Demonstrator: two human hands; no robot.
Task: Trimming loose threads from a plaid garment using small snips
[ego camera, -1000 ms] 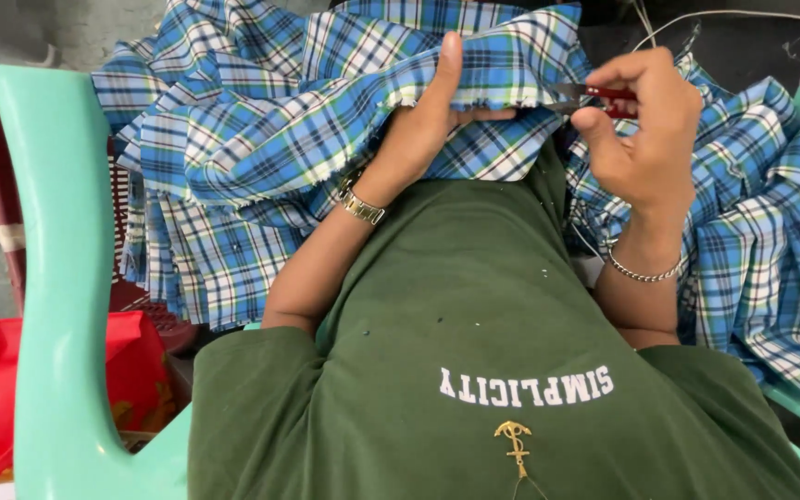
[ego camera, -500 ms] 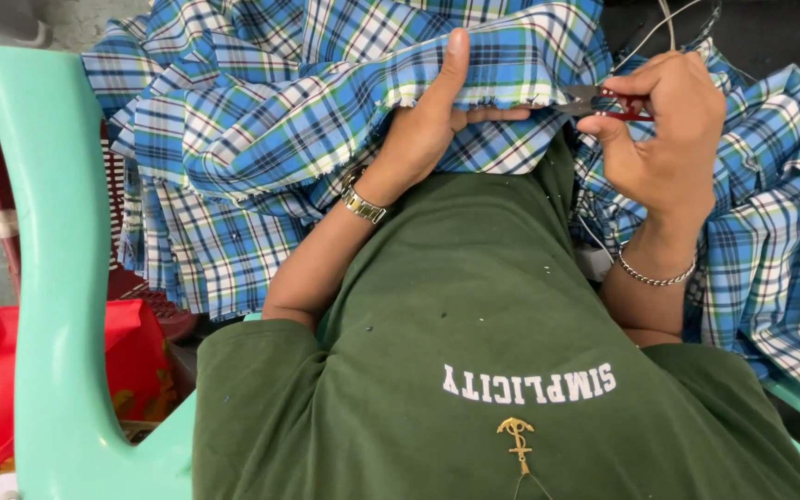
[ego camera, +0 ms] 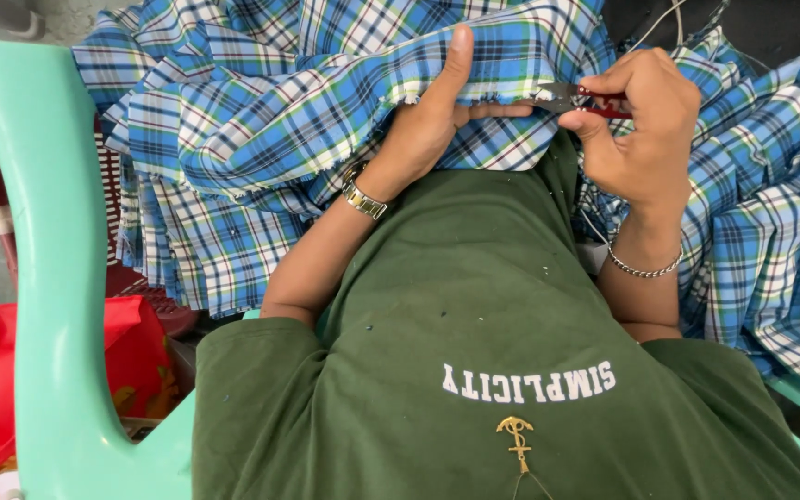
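Cloth [ego camera: 326, 120] edge pinched by our left hand [ego camera: 437, 120] | right hand [ego camera: 641, 139] grips snips [ego camera: 571, 96] at hem | chair [ego camera: 57, 306] arm close left

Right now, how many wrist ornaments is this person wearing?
2: a metal wristwatch on the left hand holding the blue plaid cloth, and a silver chain bracelet on the right hand.

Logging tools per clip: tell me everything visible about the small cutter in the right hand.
The thread snips are small, with red handles and short metal blades. They lie roughly level, tips pointing toward the left hand. The right hand pinches the handles between thumb and fingers, hiding most of them. The blades meet the folded edge of the blue plaid fabric; whether they are closed cannot be told.
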